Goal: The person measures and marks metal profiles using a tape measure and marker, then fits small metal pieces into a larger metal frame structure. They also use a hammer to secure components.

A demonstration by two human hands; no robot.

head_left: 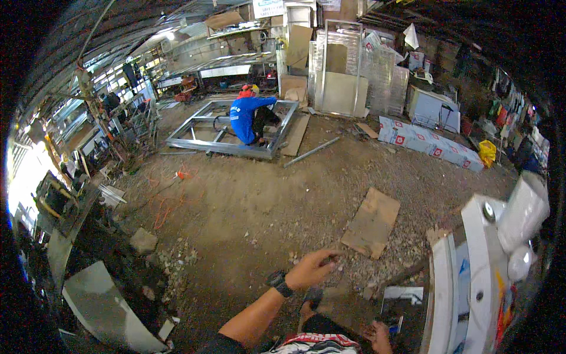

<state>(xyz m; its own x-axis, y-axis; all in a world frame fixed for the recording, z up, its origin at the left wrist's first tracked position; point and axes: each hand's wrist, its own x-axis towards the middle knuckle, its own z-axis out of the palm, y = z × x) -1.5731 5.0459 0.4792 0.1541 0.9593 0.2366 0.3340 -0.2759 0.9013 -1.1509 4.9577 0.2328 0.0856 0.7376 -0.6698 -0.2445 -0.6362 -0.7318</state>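
My left hand point(311, 269), with a black watch point(279, 283) on the wrist, reaches across in front of my body over the dirt floor. Its fingers are loosely stretched and hold nothing. Low in the picture, beside my leg, hangs my right hand point(380, 338); its fingers look slightly bent and apart, with nothing visible in them. Just beyond it lies a light metal piece point(403, 294) on the ground. The flat brown board point(371, 223) on the floor is ahead of my left hand, apart from it.
A person in blue point(243, 118) crouches within a large metal frame point(206, 148). White panels point(471, 259) and a plastic-wrapped roll point(523, 206) stand close on my right. A long printed box point(430, 143) lies farther right, an orange cord point(162, 203) left, a pale sheet point(109, 304) near left.
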